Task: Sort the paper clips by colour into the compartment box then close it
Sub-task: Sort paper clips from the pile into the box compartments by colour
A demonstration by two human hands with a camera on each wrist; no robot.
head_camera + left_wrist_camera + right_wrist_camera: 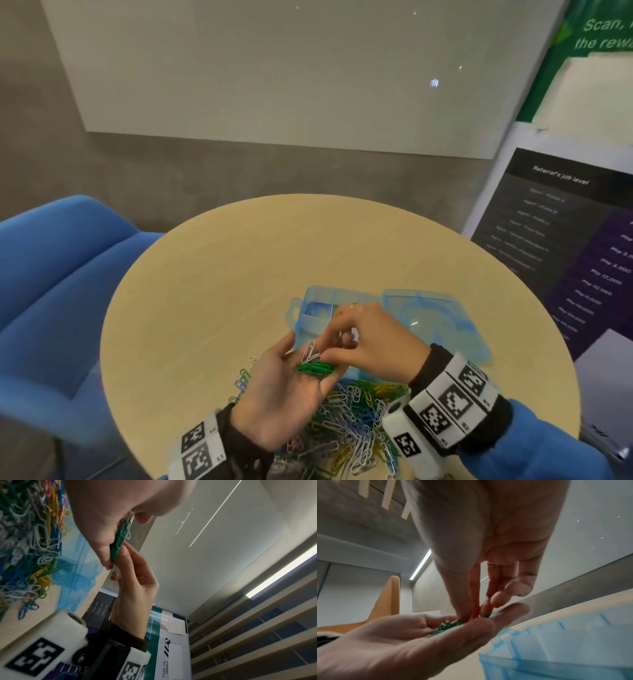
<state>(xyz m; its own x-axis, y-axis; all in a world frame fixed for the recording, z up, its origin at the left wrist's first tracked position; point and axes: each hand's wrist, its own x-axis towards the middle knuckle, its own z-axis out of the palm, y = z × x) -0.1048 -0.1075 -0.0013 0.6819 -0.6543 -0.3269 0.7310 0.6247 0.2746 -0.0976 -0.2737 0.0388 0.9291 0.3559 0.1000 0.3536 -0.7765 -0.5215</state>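
My left hand (284,387) lies palm up over the table with a small bundle of green paper clips (315,368) and one white clip (310,351) in it. My right hand (366,339) reaches down from the right, and its thumb and forefinger pinch the green clips (447,625) in the palm. Behind the hands stands the translucent blue compartment box (308,325), its lid (431,322) swung open to the right. One far-left compartment holds blue clips (313,308); the hands hide the others. A mixed pile of coloured clips (349,421) lies on the table under my wrists.
The round wooden table (205,274) has bare surface to the left and behind the box. A blue armchair (51,274) stands at the left. A dark poster board (565,240) leans at the right, close to the table's edge.
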